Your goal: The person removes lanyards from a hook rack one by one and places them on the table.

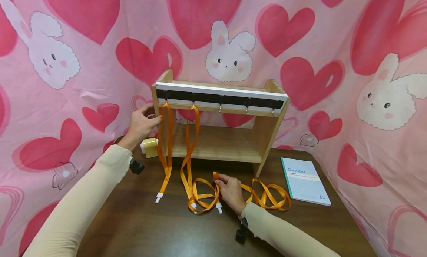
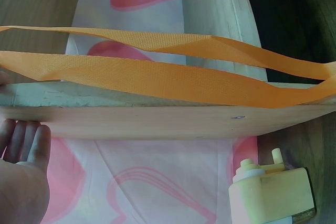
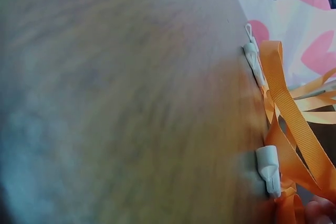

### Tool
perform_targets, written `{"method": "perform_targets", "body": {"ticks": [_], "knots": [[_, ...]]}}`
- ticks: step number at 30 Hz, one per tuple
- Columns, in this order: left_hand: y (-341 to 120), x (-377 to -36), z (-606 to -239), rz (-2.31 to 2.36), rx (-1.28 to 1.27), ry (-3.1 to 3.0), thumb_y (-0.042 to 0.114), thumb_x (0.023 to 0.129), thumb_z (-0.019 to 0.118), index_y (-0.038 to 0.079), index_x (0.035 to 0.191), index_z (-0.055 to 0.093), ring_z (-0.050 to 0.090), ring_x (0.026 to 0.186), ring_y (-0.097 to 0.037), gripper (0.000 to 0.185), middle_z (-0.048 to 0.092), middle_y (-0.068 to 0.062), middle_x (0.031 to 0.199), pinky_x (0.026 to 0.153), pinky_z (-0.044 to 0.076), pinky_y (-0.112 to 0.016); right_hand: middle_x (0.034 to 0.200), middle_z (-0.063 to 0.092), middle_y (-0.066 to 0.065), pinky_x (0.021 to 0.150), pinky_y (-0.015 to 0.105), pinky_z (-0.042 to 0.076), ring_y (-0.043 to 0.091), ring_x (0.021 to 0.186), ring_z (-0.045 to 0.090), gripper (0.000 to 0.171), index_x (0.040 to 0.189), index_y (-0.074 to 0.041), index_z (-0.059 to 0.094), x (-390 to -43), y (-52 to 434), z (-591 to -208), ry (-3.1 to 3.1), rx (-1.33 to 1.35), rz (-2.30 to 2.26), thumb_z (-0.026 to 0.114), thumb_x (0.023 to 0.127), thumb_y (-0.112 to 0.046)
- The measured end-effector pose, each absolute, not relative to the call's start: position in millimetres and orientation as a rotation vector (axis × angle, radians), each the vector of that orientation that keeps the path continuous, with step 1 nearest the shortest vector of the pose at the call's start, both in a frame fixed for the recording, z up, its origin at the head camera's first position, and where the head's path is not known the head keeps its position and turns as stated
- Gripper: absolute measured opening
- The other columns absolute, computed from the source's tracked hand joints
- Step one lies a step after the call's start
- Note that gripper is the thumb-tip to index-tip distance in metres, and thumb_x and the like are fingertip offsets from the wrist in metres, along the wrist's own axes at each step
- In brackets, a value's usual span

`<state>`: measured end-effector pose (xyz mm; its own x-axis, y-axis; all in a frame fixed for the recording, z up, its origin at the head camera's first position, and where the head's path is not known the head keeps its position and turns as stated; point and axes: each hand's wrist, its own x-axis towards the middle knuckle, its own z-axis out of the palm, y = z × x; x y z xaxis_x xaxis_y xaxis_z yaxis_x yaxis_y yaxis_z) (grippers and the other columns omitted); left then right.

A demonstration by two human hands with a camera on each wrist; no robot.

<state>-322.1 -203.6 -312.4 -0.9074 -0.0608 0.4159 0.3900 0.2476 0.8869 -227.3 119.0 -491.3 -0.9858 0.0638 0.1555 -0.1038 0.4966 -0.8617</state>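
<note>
My left hand (image 1: 140, 124) grips the left side panel of a small wooden shelf (image 1: 217, 144), thumb on the front edge and fingers on the outer face. Close by the thumb, an orange lanyard (image 1: 170, 134) hangs from the leftmost hook, its white clip (image 1: 159, 197) low over the table. A second lanyard (image 1: 188, 153) hangs from the hook beside it. Down at the table, my right hand (image 1: 231, 192) pinches a strap end of another orange lanyard (image 1: 203, 181), whose loops lie on the tabletop. White clips (image 3: 269, 170) show near my right fingers in the right wrist view.
Further hooks (image 1: 247, 109) on the shelf's front rail hold nothing. More orange strap (image 1: 283, 193) lies looped right of my right hand. A notebook (image 1: 305, 181) rests at the table's right. A yellow container (image 1: 151, 147) stands left of the shelf. Heart-patterned cloth hangs behind.
</note>
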Motion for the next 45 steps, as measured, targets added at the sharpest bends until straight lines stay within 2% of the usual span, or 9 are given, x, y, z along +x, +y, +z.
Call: {"method": "perform_targets", "body": {"ticks": [3, 11, 16, 23, 32, 40, 45], "knots": [[-203, -322, -312, -1.685, -0.298, -2.176, 0.010, 0.090, 0.071, 0.003, 0.142, 0.056, 0.063, 0.103, -0.006, 0.055, 0.063, 0.000, 0.116, 0.091, 0.056, -0.015, 0.105, 0.080, 0.004, 0.075, 0.032, 0.064, 0.016, 0.092, 0.074, 0.028, 0.121, -0.014, 0.076, -227, 119, -491, -2.581, 0.031, 1.462, 0.072, 0.094, -0.019], [-202, -320, -310, -1.661, -0.288, -2.201, 0.012, 0.091, 0.071, 0.005, 0.143, 0.056, 0.063, 0.110, -0.014, 0.055, 0.062, -0.012, 0.126, 0.096, 0.056, -0.022, 0.120, 0.075, 0.009, 0.083, 0.036, 0.063, 0.019, 0.102, 0.074, 0.031, 0.126, -0.016, 0.074, -227, 119, -491, -2.602, 0.069, 1.440, 0.070, 0.095, -0.015], [-202, -320, -309, -1.674, -0.293, -2.189, 0.011, 0.091, 0.071, 0.004, 0.142, 0.056, 0.063, 0.109, -0.013, 0.054, 0.063, -0.007, 0.122, 0.093, 0.056, -0.018, 0.124, 0.074, 0.009, 0.084, 0.036, 0.063, 0.021, 0.106, 0.074, 0.033, 0.129, -0.016, 0.071, -226, 119, -490, -2.615, 0.110, 1.429, 0.068, 0.096, -0.014], [-202, -319, -310, -1.676, -0.297, -2.177, 0.010, 0.090, 0.071, 0.002, 0.141, 0.056, 0.063, 0.104, -0.008, 0.054, 0.063, 0.003, 0.113, 0.091, 0.056, -0.015, 0.128, 0.072, 0.004, 0.095, 0.041, 0.059, 0.023, 0.119, 0.069, 0.037, 0.134, -0.013, 0.068, -224, 118, -489, -2.607, 0.196, 1.435, 0.066, 0.097, -0.009], [-202, -320, -309, -1.667, -0.282, -2.195, 0.012, 0.091, 0.071, 0.004, 0.143, 0.056, 0.063, 0.110, -0.014, 0.055, 0.063, -0.010, 0.124, 0.094, 0.056, -0.019, 0.127, 0.073, 0.007, 0.092, 0.038, 0.060, 0.023, 0.115, 0.071, 0.037, 0.133, -0.014, 0.068, -223, 119, -483, -2.548, 0.246, 1.475, 0.066, 0.096, -0.008], [-203, -321, -311, -1.687, -0.291, -2.171, 0.010, 0.089, 0.072, 0.003, 0.142, 0.056, 0.063, 0.103, -0.006, 0.055, 0.063, 0.003, 0.113, 0.091, 0.056, -0.014, 0.124, 0.074, 0.009, 0.085, 0.027, 0.062, 0.022, 0.106, 0.074, 0.032, 0.126, -0.020, 0.072, -222, 123, -466, -2.430, 0.282, 1.624, 0.071, 0.094, -0.013], [-203, -320, -311, -1.674, -0.294, -2.175, 0.010, 0.089, 0.072, 0.003, 0.142, 0.056, 0.063, 0.103, -0.007, 0.055, 0.063, 0.001, 0.115, 0.092, 0.056, -0.016, 0.115, 0.075, 0.009, 0.079, 0.020, 0.061, 0.016, 0.097, 0.074, 0.022, 0.114, -0.020, 0.074, -220, 125, -452, -2.375, 0.316, 1.695, 0.073, 0.093, -0.015]]}}
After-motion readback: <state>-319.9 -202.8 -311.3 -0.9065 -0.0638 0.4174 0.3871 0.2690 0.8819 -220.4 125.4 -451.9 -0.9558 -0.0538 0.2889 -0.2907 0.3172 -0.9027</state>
